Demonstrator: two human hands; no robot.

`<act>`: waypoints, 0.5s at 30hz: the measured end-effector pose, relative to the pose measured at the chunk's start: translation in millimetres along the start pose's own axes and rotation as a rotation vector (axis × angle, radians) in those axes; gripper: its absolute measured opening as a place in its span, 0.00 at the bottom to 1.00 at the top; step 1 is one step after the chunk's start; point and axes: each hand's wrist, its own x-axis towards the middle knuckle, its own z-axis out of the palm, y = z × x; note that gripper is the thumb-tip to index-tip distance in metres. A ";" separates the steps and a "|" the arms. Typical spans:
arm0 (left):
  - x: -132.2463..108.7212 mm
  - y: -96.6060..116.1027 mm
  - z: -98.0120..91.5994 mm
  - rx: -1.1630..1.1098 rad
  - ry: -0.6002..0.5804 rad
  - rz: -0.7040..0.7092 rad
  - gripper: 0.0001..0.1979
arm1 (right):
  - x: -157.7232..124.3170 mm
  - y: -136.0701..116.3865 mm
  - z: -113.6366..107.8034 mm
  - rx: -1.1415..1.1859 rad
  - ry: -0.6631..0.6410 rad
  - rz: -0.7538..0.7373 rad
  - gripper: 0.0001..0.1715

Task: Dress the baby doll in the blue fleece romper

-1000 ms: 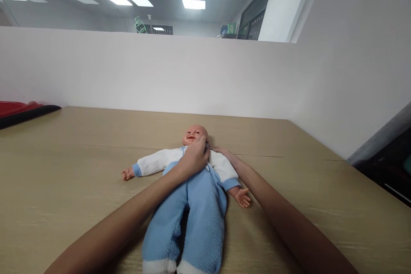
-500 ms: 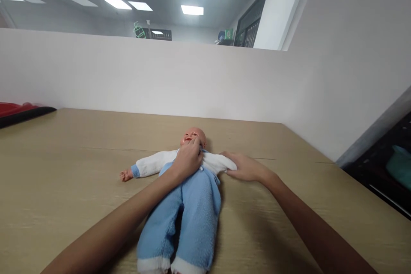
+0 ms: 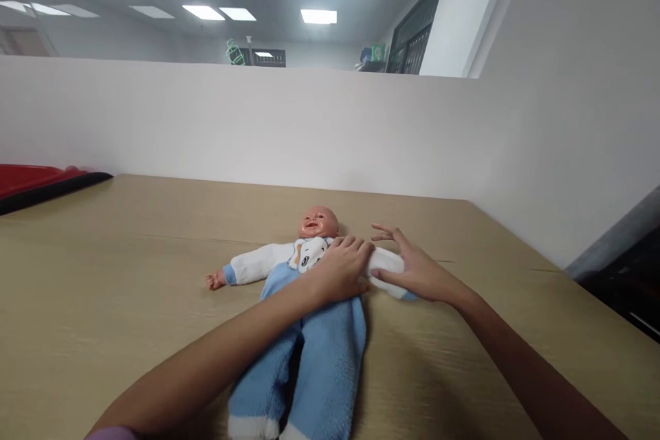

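Note:
A baby doll (image 3: pixel 318 221) lies on its back on the table, its head toward the wall. It wears a fuzzy blue and white outfit (image 3: pixel 324 350) with an animal face on the chest. My left hand (image 3: pixel 344 267) reaches across the body, fingers curled over the white sleeve (image 3: pixel 389 262) near the doll's shoulder on the right side. Around the lower part of that sleeve is my right hand (image 3: pixel 415 269), open, thumb and fingers spread apart. The doll's hand at that sleeve's end is out of sight. Its other arm (image 3: pixel 258 264) stretches left, with the small hand showing.
The wooden table (image 3: pixel 155 330) runs back to a low white wall (image 3: pixel 258 127) with glass above it. A red object with a black edge (image 3: pixel 56 189) sits at the far left. Beyond the table's right edge is a dark area (image 3: pixel 634 282).
My left hand has shifted right from the doll's chest to its sleeve, uncovering the animal face. My right hand has opened from its grip on the sleeve, which now lies extended with its blue cuff showing.

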 end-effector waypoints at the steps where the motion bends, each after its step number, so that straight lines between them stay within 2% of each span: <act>1: 6.6 1.2 1.1 0.019 -0.017 0.003 0.26 | -1.3 -7.3 -4.7 0.000 0.025 0.009 0.41; 3: 16.5 1.3 1.1 0.032 0.000 0.007 0.21 | -6.3 -18.2 -11.5 0.008 0.140 0.034 0.24; 4: 19.2 0.6 0.0 0.016 0.029 0.003 0.19 | -10.0 -20.5 -13.0 0.030 0.234 0.048 0.20; 8: 18.8 -4.4 -9.5 -0.211 0.210 -0.101 0.12 | -32.1 -6.3 -0.6 0.304 0.769 0.040 0.21; 10: 16.0 -6.7 -15.6 -0.347 0.295 -0.191 0.12 | -44.8 6.6 16.8 0.427 0.915 0.059 0.18; 12: 13.4 -8.2 -20.8 -0.505 0.345 -0.260 0.15 | -55.3 13.3 37.5 0.489 0.825 0.102 0.16; 15: 10.6 -9.5 -24.0 -0.801 0.386 -0.296 0.20 | -62.5 4.1 63.0 0.575 0.529 0.081 0.15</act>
